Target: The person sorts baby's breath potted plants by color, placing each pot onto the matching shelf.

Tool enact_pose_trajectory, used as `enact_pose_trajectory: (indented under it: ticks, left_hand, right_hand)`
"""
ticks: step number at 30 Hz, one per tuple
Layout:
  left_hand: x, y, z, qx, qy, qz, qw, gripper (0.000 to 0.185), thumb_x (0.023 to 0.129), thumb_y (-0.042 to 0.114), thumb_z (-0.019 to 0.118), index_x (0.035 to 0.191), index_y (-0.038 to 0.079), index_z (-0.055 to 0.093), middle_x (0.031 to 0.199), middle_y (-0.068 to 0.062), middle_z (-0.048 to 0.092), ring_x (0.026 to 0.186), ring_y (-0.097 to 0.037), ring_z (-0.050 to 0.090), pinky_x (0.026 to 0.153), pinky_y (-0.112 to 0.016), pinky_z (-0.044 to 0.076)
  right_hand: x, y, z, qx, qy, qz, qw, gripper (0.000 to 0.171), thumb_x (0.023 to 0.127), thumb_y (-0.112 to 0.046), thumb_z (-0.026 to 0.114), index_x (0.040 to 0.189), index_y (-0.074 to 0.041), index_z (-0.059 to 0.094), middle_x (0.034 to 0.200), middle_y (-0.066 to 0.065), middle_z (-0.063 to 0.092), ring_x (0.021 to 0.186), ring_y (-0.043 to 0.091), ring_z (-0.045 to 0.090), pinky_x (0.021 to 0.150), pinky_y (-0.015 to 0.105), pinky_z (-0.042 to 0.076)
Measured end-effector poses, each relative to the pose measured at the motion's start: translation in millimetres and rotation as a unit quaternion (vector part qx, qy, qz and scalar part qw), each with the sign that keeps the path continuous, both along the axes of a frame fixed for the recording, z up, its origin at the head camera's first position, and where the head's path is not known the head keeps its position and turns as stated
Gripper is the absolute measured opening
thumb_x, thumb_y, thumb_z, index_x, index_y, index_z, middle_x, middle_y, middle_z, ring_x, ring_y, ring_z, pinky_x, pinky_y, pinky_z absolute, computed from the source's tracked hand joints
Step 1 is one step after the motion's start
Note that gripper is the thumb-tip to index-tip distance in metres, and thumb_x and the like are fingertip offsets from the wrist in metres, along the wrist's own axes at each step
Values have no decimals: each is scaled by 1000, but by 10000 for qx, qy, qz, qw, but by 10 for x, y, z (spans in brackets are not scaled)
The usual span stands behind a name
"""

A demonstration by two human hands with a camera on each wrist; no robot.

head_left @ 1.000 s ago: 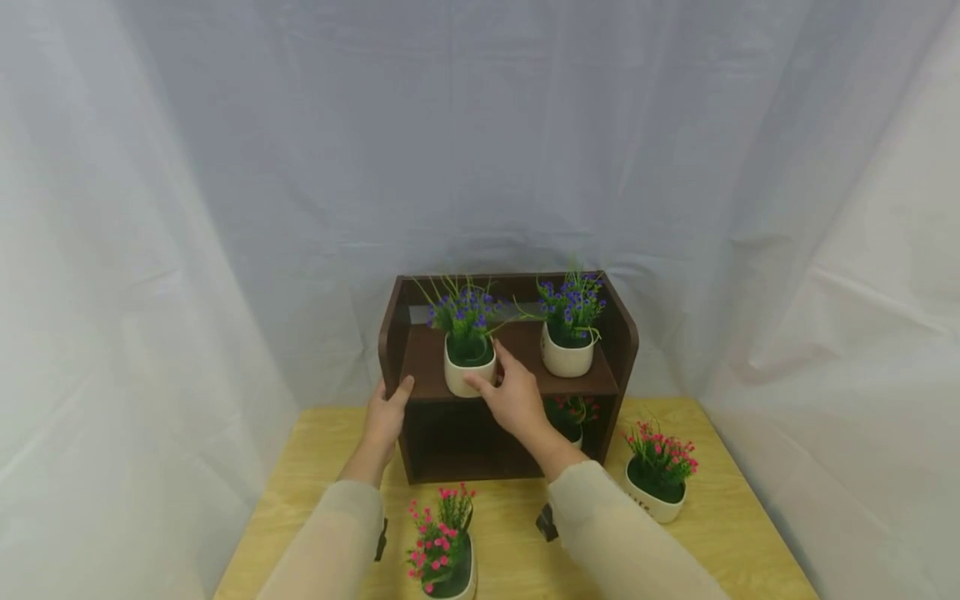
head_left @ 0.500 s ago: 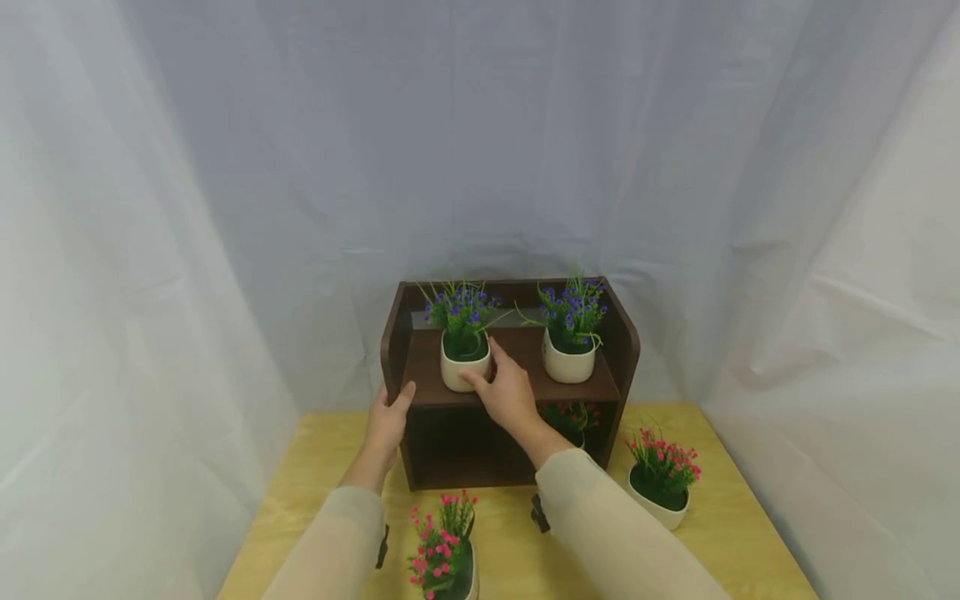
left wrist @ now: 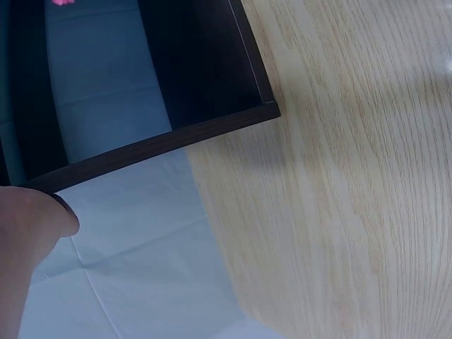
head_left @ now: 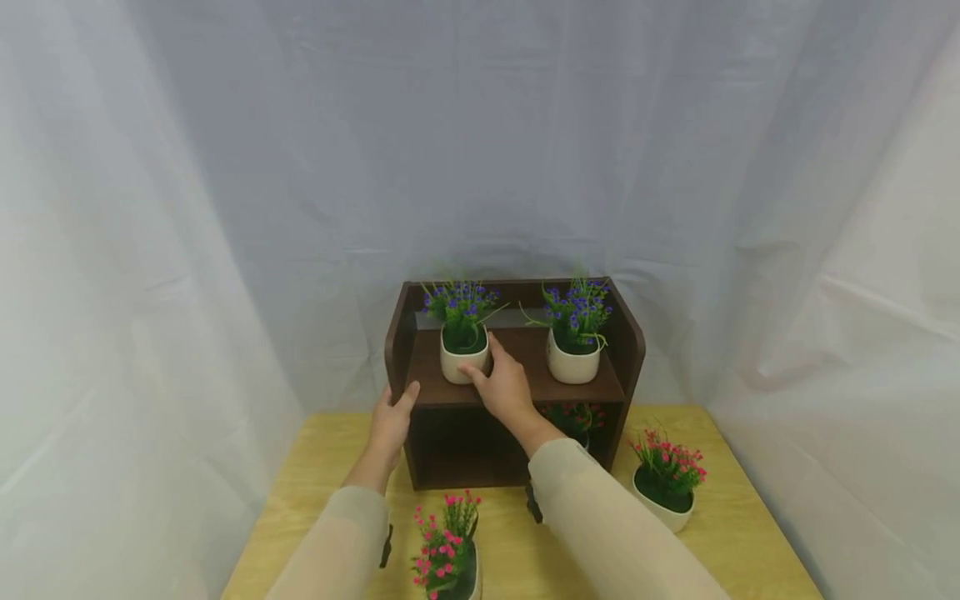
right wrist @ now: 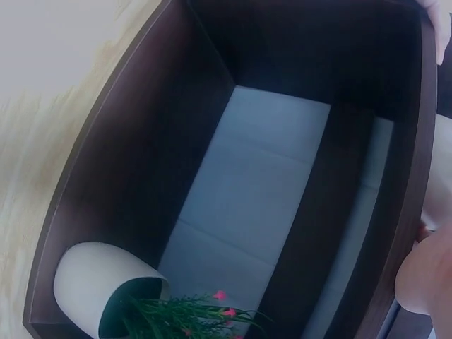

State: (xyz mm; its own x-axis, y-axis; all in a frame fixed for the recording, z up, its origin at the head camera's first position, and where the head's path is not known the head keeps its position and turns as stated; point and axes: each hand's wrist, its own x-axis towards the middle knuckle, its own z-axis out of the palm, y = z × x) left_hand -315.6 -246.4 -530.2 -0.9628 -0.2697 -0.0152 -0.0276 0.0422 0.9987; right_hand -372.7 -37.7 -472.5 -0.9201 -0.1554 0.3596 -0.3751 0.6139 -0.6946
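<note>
On the upper board of a dark brown two-tier shelf (head_left: 517, 479), my right hand (head_left: 506, 387) holds the right side of a white flowerpot (head_left: 461, 364) with purple-blue flowers. The thumb lies across the pot's front and the fingers go round its right side. My left hand (head_left: 390, 425) grips the shelf's left side panel, thumb on the inside. In the left wrist view, part of that hand (left wrist: 32, 222) shows at the dark panel edge. A second purple-flowered pot (head_left: 573, 367) stands upright at the right end of the same board.
A pink-flowered white pot (right wrist: 106, 282) sits in the shelf's lower compartment at the right. Another pink-flowered pot (head_left: 666, 508) stands on the wooden table (head_left: 738, 517) right of the shelf; one more (head_left: 442, 558) is in front, between the forearms. Pale sheeting (head_left: 495, 150) hangs behind.
My right hand has moved the purple-flowered pot slightly left and back from the board's front edge. The left hand keeps its grip on the side panel.
</note>
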Motion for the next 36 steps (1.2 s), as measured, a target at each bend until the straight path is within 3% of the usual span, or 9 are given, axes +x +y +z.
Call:
enact_pose_trajectory:
  ticks: [12, 19, 23, 30, 36]
  left_hand:
    - [-4, 46, 15, -13, 21, -43, 10000, 76, 112, 48, 57, 174, 19, 24, 181, -16, 25, 169, -42, 19, 139, -62, 16]
    - [-20, 66, 5, -18, 27, -22, 10000, 74, 113, 48, 56, 174, 20, 26, 181, -14, 26, 169, -41, 19, 139, -62, 15]
    - [-44, 58, 3, -67, 18, -3, 10000, 73, 112, 49, 56, 173, 21, 27, 181, -14, 27, 169, -41, 20, 139, -62, 16]
    - [-42, 24, 14, -80, -14, 79, 9999, 71, 113, 48, 56, 172, 20, 29, 180, -16, 27, 169, -42, 21, 139, -62, 16]
    - [-20, 17, 7, -92, -20, 122, 9999, 71, 112, 47, 57, 172, 19, 31, 179, -17, 29, 168, -42, 22, 139, -61, 17]
  right_hand:
    - [-6, 69, -45, 132, 5, -39, 9999, 93, 98, -52, 79, 168, -7, 38, 157, 21, 61, 136, 44, 66, 112, 59, 57]
    - [38, 113, -55, -200, -47, -33, 9998, 93, 96, -44, 84, 167, -4, 38, 164, 24, 53, 150, 43, 55, 126, 56, 47]
    - [75, 122, -63, -564, 154, -94, 9982, 84, 97, -34, 84, 164, -3, 43, 162, 24, 55, 149, 42, 56, 126, 54, 48]
    - [213, 136, -121, -1076, 468, 109, 9930, 72, 101, -22, 78, 161, 0, 46, 156, 22, 60, 136, 42, 64, 117, 53, 55]
    - [399, 215, -248, -1078, 720, 472, 9904, 65, 98, -10, 79, 157, -5, 53, 153, 18, 58, 144, 35, 58, 123, 50, 51]
